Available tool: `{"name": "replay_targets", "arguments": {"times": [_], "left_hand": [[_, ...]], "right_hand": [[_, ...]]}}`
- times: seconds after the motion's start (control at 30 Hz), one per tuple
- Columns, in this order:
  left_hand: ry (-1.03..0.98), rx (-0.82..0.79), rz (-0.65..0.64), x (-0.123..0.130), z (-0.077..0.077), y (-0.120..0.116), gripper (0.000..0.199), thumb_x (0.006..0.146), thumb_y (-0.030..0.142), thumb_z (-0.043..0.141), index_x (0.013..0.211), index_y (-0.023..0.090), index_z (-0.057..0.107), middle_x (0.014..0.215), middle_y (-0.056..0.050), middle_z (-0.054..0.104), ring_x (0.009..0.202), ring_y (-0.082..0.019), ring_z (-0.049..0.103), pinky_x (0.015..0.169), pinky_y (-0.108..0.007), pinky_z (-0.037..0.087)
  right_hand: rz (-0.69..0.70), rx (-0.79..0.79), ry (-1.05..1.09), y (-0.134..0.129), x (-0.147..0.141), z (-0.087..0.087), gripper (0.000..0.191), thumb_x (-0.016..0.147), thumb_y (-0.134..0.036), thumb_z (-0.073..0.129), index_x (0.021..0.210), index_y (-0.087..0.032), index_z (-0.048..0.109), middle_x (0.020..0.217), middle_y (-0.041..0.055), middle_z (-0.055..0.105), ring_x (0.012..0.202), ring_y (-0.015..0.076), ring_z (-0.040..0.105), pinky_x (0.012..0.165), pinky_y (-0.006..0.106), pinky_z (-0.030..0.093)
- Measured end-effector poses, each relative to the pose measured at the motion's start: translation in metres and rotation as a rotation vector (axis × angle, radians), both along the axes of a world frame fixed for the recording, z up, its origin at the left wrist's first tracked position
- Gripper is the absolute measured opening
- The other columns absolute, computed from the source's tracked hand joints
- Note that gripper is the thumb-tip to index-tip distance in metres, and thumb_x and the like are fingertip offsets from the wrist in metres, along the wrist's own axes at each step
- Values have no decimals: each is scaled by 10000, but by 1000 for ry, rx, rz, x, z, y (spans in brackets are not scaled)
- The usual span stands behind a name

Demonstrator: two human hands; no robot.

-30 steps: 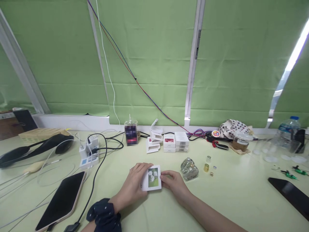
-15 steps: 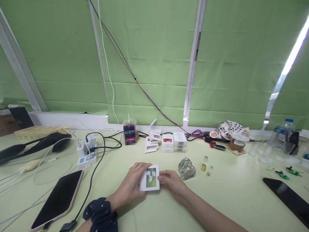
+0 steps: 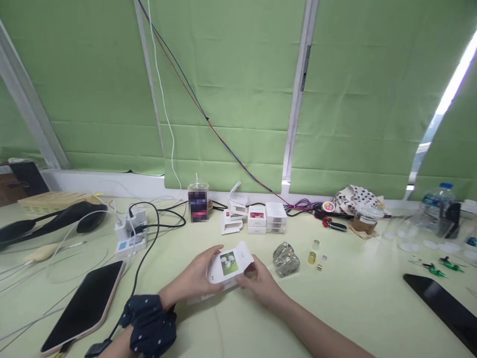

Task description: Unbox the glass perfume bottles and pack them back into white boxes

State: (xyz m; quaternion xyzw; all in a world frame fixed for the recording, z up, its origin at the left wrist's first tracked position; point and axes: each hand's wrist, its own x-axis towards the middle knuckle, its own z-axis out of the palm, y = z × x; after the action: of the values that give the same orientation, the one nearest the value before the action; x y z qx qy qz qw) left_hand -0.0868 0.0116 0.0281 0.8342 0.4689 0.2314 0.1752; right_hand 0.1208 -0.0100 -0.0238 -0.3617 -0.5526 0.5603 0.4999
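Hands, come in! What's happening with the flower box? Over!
Left hand gripping white cardboard box with flower picture. Right hand at its right end, white flap raised. Lumpy, shiny grey bottle near right hand, not touching.

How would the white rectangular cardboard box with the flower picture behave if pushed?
The box would probably dent fairly easily, since its raised flap looks like thin card. Its flat sides suggest it would slide rather than roll.

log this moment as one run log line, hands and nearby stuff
left hand: holding white box | right hand: at box's open end | end flap: open | right of box: clear bottle, gold cylinder
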Motion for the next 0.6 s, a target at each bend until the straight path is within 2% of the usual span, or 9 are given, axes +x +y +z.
{"name": "replay_targets", "arguments": {"times": [0.13, 0.2, 0.27, 0.33, 0.43, 0.53, 0.6], "left_hand": [[93, -166, 141, -2, 5, 7, 716, 507, 556, 722, 1062, 122, 594, 1112, -124, 584, 981, -298, 590, 836, -362, 493], [164, -208, 165, -5, 2, 9, 697, 467, 641, 704, 920, 119, 617, 1037, -123, 565, 906, -293, 590, 748, -350, 500], [223, -177, 165, -8, -2, 10, 695, 462, 680, 682, 891, 138, 607, 1003, -115, 549, 915, -303, 564, 753, -362, 478], [279, -146, 155, -10, -3, 8, 712, 478, 687, 674, 948, 159, 589, 990, -109, 553, 960, -322, 531, 800, -389, 442], [304, -193, 111, -11, 2, 2, 661, 515, 646, 688, 973, 191, 544, 948, -79, 586, 935, -305, 536, 755, -346, 424], [198, -258, 30, -10, 12, -3, 586, 536, 546, 737, 957, 216, 499, 862, -8, 611, 808, -231, 565, 636, -263, 404], [87, -310, -19, -13, 17, -4, 619, 517, 466, 784, 1009, 233, 489, 831, 29, 611, 766, -199, 569, 617, -242, 398]], "right_hand": [[-99, -103, -67, 7, 0, -6, 322, 677, -404, 680, 841, -153, 562, 737, 15, 562, 633, 139, 512, 465, 210, 352], [-136, -70, -134, 8, -1, -6, 268, 687, -389, 650, 780, -153, 561, 702, 13, 549, 637, 148, 509, 479, 222, 368], [-144, 35, -200, 8, -3, -4, 230, 715, -361, 614, 806, -152, 583, 776, 41, 588, 733, 176, 540, 571, 252, 422], [-139, 140, -291, 8, -4, -4, 231, 755, -342, 569, 880, -152, 610, 889, 65, 616, 798, 190, 555, 664, 282, 436], [-116, 125, -421, 7, -5, -4, 305, 790, -370, 536, 983, -148, 617, 949, 81, 634, 800, 205, 576, 691, 303, 437], [-91, 77, -400, 7, -5, -6, 395, 773, -419, 579, 1071, -162, 602, 1007, 82, 658, 896, 239, 600, 744, 316, 454], [-91, 86, -348, 8, -4, -8, 407, 770, -448, 584, 1070, -173, 615, 1038, 79, 667, 949, 253, 601, 789, 326, 457]]}}
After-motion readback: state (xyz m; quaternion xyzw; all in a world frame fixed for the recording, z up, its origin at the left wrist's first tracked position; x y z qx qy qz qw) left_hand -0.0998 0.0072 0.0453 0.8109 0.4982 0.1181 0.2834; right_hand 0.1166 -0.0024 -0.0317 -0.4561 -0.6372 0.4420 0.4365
